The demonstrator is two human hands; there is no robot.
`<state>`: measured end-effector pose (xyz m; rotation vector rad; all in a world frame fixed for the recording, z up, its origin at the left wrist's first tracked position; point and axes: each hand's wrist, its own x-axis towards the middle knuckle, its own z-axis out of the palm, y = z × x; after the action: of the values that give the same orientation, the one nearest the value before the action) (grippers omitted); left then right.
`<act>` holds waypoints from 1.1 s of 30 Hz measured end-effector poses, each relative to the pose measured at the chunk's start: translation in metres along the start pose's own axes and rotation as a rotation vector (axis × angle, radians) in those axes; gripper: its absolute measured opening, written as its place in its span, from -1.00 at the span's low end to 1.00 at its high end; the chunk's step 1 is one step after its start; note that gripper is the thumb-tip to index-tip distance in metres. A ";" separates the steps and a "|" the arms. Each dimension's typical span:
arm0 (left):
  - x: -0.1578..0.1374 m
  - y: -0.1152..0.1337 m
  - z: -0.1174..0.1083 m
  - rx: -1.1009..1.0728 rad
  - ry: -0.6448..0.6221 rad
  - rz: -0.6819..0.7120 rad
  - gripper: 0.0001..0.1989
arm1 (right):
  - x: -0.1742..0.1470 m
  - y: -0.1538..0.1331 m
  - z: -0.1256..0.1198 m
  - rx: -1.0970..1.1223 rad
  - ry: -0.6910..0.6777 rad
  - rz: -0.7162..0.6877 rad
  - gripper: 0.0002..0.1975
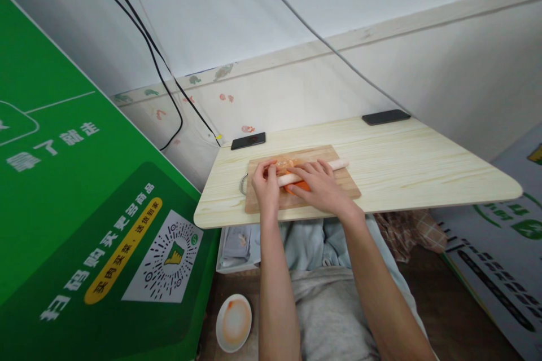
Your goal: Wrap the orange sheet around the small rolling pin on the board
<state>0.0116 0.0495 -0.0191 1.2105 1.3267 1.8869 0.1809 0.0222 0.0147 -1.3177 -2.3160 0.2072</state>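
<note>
A pale wooden rolling pin (341, 163) lies slantwise over a wooden cutting board (349, 185). My left hand (266, 186) is closed at the pin's left end, its fingers bent and partly hiding what they grip. Across the pin's middle lies my right hand (317, 183), fingers curled over it and thumb stretched along its near side. A flat, bright orange piece (301, 185) shows beneath the pin, partly covered by my right hand. Just beyond the pin, a glossy, lighter orange, crumpled piece (287, 164) touches the board near my left fingertips; I cannot tell its material.
The board rests on a light wood table (406, 163), its metal handle (243, 183) at the left. Two phones, one left (248, 141) and one right (386, 117), lie by the wall. A green panel (127, 208) stands left; a stained white bowl (234, 322) sits below.
</note>
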 end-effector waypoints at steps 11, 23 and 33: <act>0.001 -0.002 0.001 0.002 0.012 -0.005 -0.84 | 0.005 0.000 0.007 -0.004 0.062 0.004 -0.57; 0.001 0.000 0.001 0.007 0.005 0.005 -0.82 | 0.002 0.001 0.004 -0.011 0.031 -0.006 -0.52; 0.000 0.002 0.001 0.017 -0.001 -0.010 -0.82 | 0.004 0.000 0.007 -0.019 0.059 0.011 -0.56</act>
<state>0.0127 0.0493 -0.0172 1.2113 1.3485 1.8708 0.1762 0.0263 0.0095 -1.3274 -2.2672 0.1484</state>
